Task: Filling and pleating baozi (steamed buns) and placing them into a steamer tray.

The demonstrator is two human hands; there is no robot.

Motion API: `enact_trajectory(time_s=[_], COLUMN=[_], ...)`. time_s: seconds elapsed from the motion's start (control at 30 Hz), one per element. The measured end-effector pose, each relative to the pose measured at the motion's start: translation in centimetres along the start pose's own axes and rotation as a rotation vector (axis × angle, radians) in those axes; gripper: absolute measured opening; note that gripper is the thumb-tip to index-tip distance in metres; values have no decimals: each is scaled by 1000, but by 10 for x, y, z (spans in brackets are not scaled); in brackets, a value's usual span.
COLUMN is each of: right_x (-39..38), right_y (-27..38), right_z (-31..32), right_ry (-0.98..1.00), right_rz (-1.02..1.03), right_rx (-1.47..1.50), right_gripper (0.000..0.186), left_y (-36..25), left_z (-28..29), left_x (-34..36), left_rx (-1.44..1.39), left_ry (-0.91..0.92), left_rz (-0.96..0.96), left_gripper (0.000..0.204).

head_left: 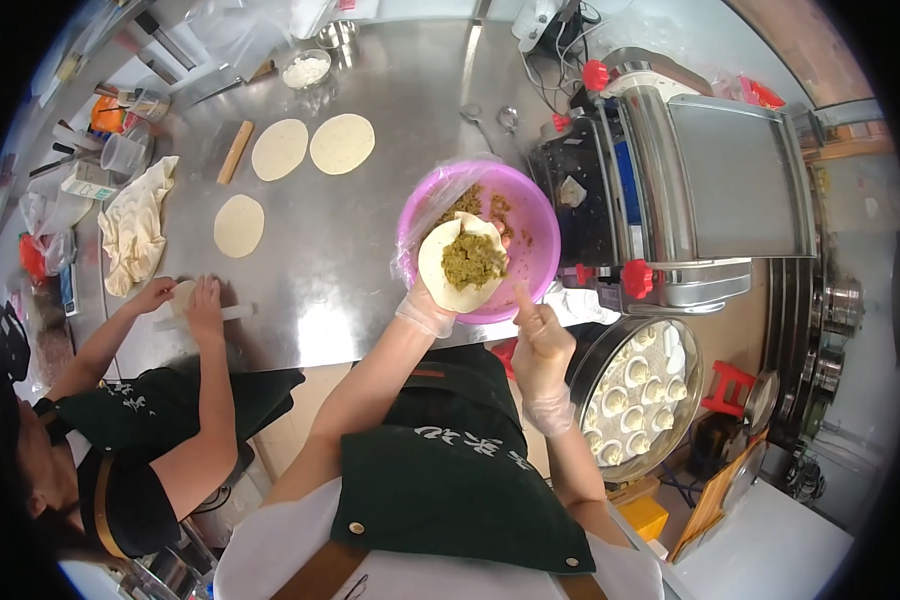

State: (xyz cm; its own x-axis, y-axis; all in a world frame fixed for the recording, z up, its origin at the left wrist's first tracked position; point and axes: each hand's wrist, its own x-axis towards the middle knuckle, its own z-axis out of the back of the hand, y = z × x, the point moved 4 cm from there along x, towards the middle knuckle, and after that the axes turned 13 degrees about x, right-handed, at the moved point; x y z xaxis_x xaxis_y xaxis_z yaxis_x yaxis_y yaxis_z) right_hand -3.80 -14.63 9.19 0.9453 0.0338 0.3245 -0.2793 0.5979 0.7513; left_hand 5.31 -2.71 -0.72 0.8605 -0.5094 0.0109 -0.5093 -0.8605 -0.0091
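Observation:
My gloved left hand (427,308) holds a round dough wrapper (440,282) with a mound of green filling (467,260) on it, over a pink bowl (542,230) that holds more filling and has a plastic bag on its left rim. My gloved right hand (542,355) is closed just below the bowl's right side, its fingertips blurred; what it grips, if anything, I cannot make out.
A co-worker's hands (205,300) work dough at the left, near three wrappers (342,143), a rolling pin (235,152) and a cloth (135,225). Two spoons (508,118) lie behind the bowl. A steel machine (740,180) stands right, above a round tray (595,395) of shaped buns.

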Motion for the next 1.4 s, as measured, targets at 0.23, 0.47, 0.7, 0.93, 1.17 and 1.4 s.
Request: enact_trajectory(time_s=[0.23, 0.47, 0.7, 0.93, 1.17, 1.4], right_x=[-7, 9, 64, 46, 70, 32], right_y=[-11, -26, -128, -148, -143, -166], right_z=[-20, -11, -44, -70, -40, -94], right_ry=[40, -49, 399, 404, 647, 572], right_rz=[195, -165, -349, 189, -371, -533], right_rx=[-302, 108, -700, -873, -563, 0], right_gripper=[60, 50, 25, 18, 17, 20], left_y=[-2, -16, -39, -52, -50, -48], left_z=[-2, 18, 35, 40, 36, 26], left_x=[-11, -19, -58, -87, -90, -94], left_rx=[130, 6, 215, 233, 181, 204], left_ry=[-142, -96, -259, -351, -277, -716], left_rz=[21, -78, -144, -212, -238, -240], left_gripper=[45, 46, 43, 38, 32, 26])
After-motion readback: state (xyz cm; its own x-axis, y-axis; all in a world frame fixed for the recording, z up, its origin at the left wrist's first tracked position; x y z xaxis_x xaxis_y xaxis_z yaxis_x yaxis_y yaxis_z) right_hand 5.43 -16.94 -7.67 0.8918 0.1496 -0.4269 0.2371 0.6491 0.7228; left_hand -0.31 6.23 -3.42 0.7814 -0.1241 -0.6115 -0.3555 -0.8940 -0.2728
